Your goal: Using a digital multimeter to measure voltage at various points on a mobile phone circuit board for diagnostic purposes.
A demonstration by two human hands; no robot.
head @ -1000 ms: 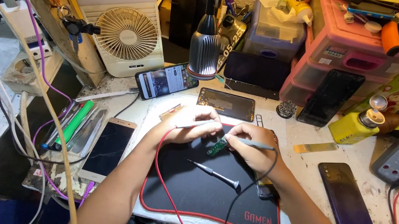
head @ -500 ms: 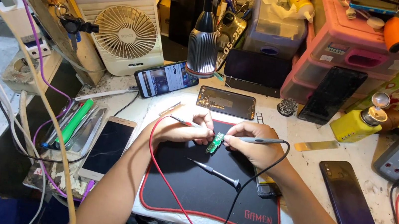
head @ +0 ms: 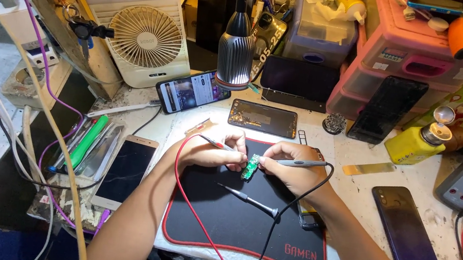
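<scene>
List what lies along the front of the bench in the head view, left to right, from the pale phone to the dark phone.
Pale phone → left hand with the red probe → small green circuit board → right hand with the black probe → brass strip → dark phone.

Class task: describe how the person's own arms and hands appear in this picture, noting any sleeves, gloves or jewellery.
Both forearms are bare, with no sleeves in view. The left hand and right hand wear no gloves. No rings, watch or bracelets show on either.
</scene>
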